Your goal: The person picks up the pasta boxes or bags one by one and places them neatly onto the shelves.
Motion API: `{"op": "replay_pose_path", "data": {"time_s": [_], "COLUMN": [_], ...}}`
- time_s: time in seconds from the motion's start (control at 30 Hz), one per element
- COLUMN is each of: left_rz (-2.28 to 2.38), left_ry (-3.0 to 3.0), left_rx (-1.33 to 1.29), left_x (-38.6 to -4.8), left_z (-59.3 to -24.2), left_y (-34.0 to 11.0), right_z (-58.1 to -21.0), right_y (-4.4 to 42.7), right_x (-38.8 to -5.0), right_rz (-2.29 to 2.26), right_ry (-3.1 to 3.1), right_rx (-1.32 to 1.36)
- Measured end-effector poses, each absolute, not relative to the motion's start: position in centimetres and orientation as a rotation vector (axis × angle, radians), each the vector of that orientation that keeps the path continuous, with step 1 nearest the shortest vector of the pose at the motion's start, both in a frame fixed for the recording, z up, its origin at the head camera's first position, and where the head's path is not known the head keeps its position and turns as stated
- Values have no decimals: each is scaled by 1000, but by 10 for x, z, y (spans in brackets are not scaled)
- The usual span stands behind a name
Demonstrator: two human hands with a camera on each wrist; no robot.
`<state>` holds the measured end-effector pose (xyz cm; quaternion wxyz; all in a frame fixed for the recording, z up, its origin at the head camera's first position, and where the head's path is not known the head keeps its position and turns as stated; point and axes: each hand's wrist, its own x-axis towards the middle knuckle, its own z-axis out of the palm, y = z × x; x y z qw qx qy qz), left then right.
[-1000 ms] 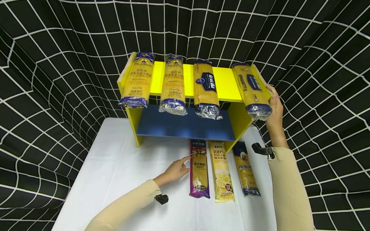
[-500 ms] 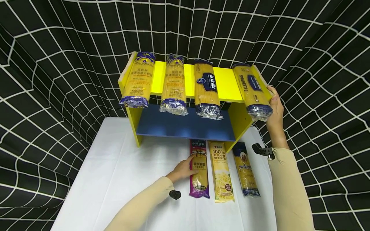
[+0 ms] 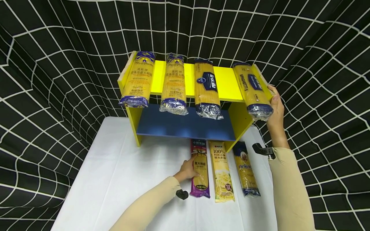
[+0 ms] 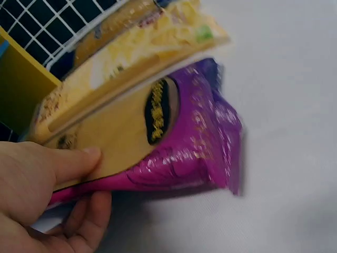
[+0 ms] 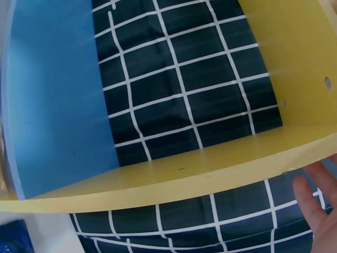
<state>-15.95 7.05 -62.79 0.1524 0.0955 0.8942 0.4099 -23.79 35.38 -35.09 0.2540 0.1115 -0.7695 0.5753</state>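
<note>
Just reached in w/ L hand [image 3: 188, 169], now pinching long purple-and-tan plastic pasta pack [image 3: 202, 175], thumb atop, fingers under; on white cloth-covered table [image 3: 121, 179], maybe tipped a bit, so prob. secured. Touching yellow-and-blue board shelf [image 3: 185, 123] w/ R hand [image 3: 276, 114], fingers slightly spread.

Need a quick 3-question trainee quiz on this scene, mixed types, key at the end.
1. Open: What is the left hand holding?
2. True or false: The right hand touches the flat yellow right side panel.
3. Count: How many long, clear-wrapped spaghetti packs rest on the flat yellow top board?

Key:
1. A long purple-and-gold plastic pasta pack, thumb on top and fingers at its edge.
2. True.
3. Four.
</note>
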Motion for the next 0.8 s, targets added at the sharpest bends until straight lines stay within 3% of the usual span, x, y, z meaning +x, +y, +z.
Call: {"op": "replay_pose_path", "data": {"time_s": [0.3,0.8], "left_rz": [1387,1337], "left_ry": [2196,2242], "left_rx": [127,357], "left_x": [-169,-174], "left_z": [-610,-635], "left_y": [75,62], "right_z": [-351,-351], "right_y": [352,353], "right_x": [-237,-238], "right_rz": [1501,1551], "right_ry": [-2140,-2081], "right_rx": [251,270]}}
